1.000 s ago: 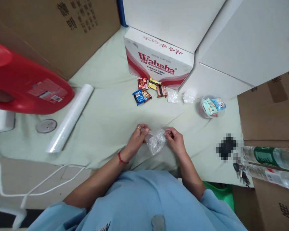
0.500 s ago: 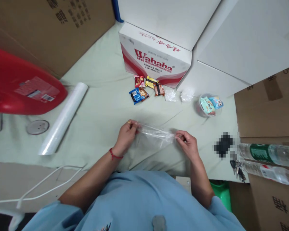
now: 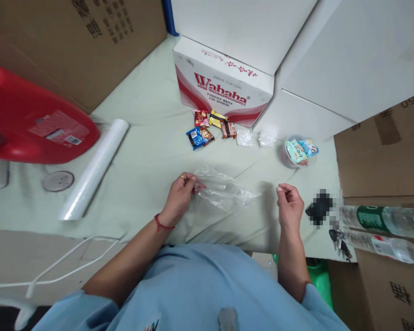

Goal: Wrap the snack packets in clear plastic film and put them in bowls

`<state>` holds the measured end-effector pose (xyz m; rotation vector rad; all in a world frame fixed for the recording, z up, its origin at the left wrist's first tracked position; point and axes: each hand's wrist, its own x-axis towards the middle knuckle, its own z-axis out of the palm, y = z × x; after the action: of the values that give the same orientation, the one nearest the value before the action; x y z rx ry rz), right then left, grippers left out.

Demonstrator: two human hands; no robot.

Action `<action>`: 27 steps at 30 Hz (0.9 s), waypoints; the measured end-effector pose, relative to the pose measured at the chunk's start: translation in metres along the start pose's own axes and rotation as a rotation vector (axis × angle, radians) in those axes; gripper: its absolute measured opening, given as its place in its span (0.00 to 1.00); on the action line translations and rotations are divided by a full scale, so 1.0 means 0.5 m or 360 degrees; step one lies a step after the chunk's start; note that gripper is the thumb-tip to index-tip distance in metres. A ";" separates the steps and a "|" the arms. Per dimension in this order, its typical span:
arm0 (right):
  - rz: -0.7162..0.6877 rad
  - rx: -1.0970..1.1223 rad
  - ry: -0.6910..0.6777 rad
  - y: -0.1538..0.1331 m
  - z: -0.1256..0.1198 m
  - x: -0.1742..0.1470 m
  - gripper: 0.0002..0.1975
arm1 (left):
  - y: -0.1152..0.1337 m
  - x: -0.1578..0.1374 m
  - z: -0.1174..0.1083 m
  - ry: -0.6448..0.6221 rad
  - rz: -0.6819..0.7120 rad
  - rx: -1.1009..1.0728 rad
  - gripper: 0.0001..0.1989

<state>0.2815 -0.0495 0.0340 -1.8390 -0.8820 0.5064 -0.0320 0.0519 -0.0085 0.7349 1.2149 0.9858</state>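
Note:
Pinched at its left end, a clear plastic bag (image 3: 224, 188) hangs from my left hand (image 3: 180, 196), which wears a red string bracelet (image 3: 160, 222). The bag is crumpled and spreads rightward just over the cloth. My right hand (image 3: 290, 203) is apart from the bag, its fingers curled in with nothing visible in them. Beyond the bag lie a blue snack packet (image 3: 199, 137), a red packet (image 3: 200, 117), a yellow packet (image 3: 216, 118) and an orange-brown packet (image 3: 228, 129). Two folded clear plastic pieces, one at left (image 3: 244, 137) and one at right (image 3: 267, 138), lie beside them.
A round clear tub (image 3: 285, 158) with snack packets stands at right, near keys (image 3: 341, 246) and a green-labelled bottle (image 3: 400, 219). At left are a plastic film roll (image 3: 94, 170), a round lid (image 3: 58, 181) and a red jug (image 3: 37, 119). A Wahaha carton (image 3: 224, 85) stands behind.
My right hand has let go of the bag and moved right, away from it. The bag's right end has gone slack, while my left hand keeps hold in nearly the same place.

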 end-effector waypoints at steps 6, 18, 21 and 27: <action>0.0282 -0.0099 -0.1051 -0.022 0.044 -0.048 0.35 | -0.002 -0.021 -0.022 -0.0065 0.0157 0.0194 0.10; 0.0123 0.0363 -0.0927 0.002 0.171 -0.085 0.28 | 0.043 -0.121 -0.081 -0.0930 0.0265 0.1118 0.14; 0.0031 0.0254 -0.0860 -0.004 0.169 -0.078 0.16 | 0.051 -0.120 -0.106 -0.0869 0.0197 0.1209 0.20; -0.0486 -0.0035 -0.0722 -0.042 0.144 -0.098 0.15 | 0.044 -0.075 -0.120 -0.0370 0.0184 0.1392 0.27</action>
<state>0.1935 -0.0380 0.0208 -1.5911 -1.4509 0.7331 -0.0972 0.0242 0.0134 1.5672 1.3950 0.3992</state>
